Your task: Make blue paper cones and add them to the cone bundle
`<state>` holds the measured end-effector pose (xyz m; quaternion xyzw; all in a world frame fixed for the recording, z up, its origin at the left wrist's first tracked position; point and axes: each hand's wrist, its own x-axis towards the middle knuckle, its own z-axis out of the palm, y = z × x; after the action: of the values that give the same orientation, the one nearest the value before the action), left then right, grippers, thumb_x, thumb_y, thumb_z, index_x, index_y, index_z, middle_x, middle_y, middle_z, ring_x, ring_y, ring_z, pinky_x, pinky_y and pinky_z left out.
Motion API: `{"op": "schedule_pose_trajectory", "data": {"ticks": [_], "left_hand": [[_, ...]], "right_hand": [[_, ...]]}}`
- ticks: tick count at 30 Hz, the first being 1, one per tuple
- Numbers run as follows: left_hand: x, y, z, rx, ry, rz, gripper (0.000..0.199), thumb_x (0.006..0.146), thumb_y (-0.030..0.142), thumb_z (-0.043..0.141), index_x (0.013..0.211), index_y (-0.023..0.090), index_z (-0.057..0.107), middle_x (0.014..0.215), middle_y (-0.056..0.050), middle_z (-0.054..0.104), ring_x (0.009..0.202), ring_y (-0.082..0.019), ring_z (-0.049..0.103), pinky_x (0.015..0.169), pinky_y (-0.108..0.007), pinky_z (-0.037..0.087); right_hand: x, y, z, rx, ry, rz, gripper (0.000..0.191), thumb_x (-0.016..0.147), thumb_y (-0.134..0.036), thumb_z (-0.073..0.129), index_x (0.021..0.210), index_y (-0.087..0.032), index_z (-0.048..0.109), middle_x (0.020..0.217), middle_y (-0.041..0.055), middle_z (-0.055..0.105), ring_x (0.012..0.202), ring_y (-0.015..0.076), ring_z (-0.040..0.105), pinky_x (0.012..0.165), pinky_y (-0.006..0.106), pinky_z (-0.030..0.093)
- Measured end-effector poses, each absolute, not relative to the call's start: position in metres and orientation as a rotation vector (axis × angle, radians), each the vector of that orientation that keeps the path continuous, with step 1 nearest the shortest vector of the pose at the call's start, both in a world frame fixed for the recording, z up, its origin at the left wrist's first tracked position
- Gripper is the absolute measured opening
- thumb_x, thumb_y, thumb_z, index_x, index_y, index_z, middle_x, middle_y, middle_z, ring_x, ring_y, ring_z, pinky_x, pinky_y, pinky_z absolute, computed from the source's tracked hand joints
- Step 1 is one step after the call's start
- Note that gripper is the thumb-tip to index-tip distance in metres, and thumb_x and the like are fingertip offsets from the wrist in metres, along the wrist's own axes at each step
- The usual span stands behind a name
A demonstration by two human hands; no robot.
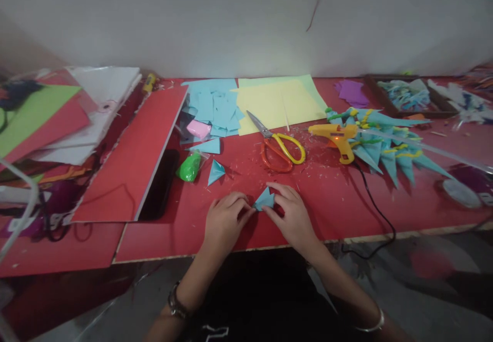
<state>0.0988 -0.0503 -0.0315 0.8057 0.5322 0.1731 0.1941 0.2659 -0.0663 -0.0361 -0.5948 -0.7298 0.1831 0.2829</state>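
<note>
A small folded piece of light blue paper (pixel 264 200) is held just above the red tabletop, near its front edge. My left hand (pixel 228 219) pinches its left corner between thumb and fingertips. On the other side, my right hand (pixel 289 213) grips the paper's right part with thumb and index finger. Just beyond my left hand lies a finished-looking folded blue paper cone (pixel 216 171). Past that are a flat folded blue strip (pixel 208 146) and a green lump in clear plastic (pixel 189 166).
Scissors (pixel 278 147) with red and yellow handles lie ahead. At right, a yellow glue gun (pixel 336 139) rests by several blue paper cones (pixel 389 157), its cord hanging over the edge. Blue paper pieces (pixel 213 106), yellow sheets (pixel 277 100), a red board (pixel 134 152) and a phone (pixel 159 188) lie around.
</note>
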Motion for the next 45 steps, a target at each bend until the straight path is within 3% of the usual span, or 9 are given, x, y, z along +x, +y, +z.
{"op": "schedule_pose_trajectory", "data": {"ticks": [7, 16, 23, 39, 45], "left_hand": [[0.102, -0.05, -0.031, 2.278, 1.521, 0.432, 0.017, 0.081, 0.03, 0.047, 0.071, 0.019, 0.055, 0.085, 0.0, 0.06, 0.076, -0.014, 0.055, 0.068, -0.03, 0.035], [0.104, -0.049, -0.031, 2.328, 1.568, 0.339, 0.017, 0.083, 0.03, 0.044, 0.073, 0.018, 0.051, 0.087, 0.0, 0.059, 0.077, -0.015, 0.054, 0.069, -0.03, 0.034], [0.103, -0.047, -0.03, 2.359, 1.484, 0.382, 0.014, 0.082, 0.021, 0.044, 0.092, 0.023, 0.053, 0.105, -0.001, 0.057, 0.09, -0.016, 0.054, 0.074, -0.031, 0.035], [0.101, -0.048, -0.032, 2.298, 1.5, 0.443, 0.017, 0.076, 0.016, 0.048, 0.087, 0.025, 0.057, 0.106, 0.002, 0.058, 0.094, -0.015, 0.054, 0.077, -0.031, 0.037], [0.1, -0.048, -0.034, 2.289, 1.492, 0.49, 0.015, 0.076, 0.016, 0.048, 0.085, 0.024, 0.058, 0.105, 0.001, 0.059, 0.095, -0.015, 0.054, 0.078, -0.03, 0.038]], "right_hand": [[0.26, -0.065, -0.035, -1.668, -1.914, 0.464, 0.021, 0.078, -0.029, 0.051, 0.06, -0.02, 0.048, 0.112, 0.0062, 0.056, 0.099, 0.024, 0.049, 0.083, 0.042, 0.038], [0.256, -0.064, -0.035, -1.71, -1.927, 0.377, 0.02, 0.078, -0.029, 0.052, 0.061, -0.02, 0.047, 0.109, 0.0063, 0.056, 0.098, 0.024, 0.048, 0.084, 0.041, 0.037], [0.258, -0.061, -0.035, -1.791, -1.928, 0.336, 0.019, 0.076, -0.034, 0.054, 0.065, -0.02, 0.049, 0.111, 0.0073, 0.053, 0.102, 0.0246, 0.046, 0.082, 0.04, 0.037], [0.258, -0.058, -0.035, -1.806, -1.941, 0.286, 0.009, 0.081, -0.023, 0.047, 0.076, -0.02, 0.054, 0.106, 0.0037, 0.056, 0.098, 0.0207, 0.046, 0.08, 0.034, 0.035], [0.26, -0.051, -0.032, -1.835, -1.994, 0.28, 0.01, 0.081, -0.026, 0.048, 0.08, -0.021, 0.056, 0.099, 0.0018, 0.056, 0.089, 0.0179, 0.046, 0.074, 0.031, 0.034]]}}
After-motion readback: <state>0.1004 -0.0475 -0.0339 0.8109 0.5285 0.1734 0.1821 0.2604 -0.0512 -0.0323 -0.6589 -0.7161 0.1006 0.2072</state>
